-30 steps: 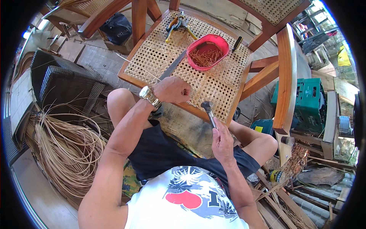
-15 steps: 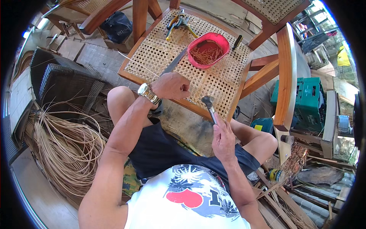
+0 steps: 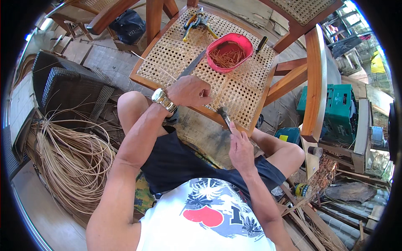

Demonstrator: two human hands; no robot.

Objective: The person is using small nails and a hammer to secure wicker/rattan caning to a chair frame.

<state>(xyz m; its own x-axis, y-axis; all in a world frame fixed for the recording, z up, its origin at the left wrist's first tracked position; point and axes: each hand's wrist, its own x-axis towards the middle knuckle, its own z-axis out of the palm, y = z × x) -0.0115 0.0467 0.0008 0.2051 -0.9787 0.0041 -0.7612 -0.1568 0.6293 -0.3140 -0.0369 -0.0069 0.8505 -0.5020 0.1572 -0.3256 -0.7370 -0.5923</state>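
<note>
In front of me is a wooden chair whose woven cane seat [image 3: 167, 56] is framed in brown wood. My left hand [image 3: 190, 90], with a watch on the wrist, rests closed over the seat's near edge, fingers curled; what they pinch is hidden. A thin pale cane strip [image 3: 153, 63] runs from the left edge of the seat to this hand. A knife-like blade [image 3: 192, 65] lies just beyond it, its near end hidden. My right hand [image 3: 242, 152] grips a hammer [image 3: 224, 114], whose head is at the seat's front edge, right of my left hand.
On the seat are a red tub [image 3: 212, 62] of short thin sticks, pliers [image 3: 199, 24] and a black-handled tool [image 3: 261, 44]. Coiled cane [image 3: 73, 167] lies at left. The chair's armrest [image 3: 316, 83] and green crates [image 3: 340, 111] stand at right.
The hammer and my right hand have moved slightly left and toward me. My left hand has shifted a little to the right and stays closed.
</note>
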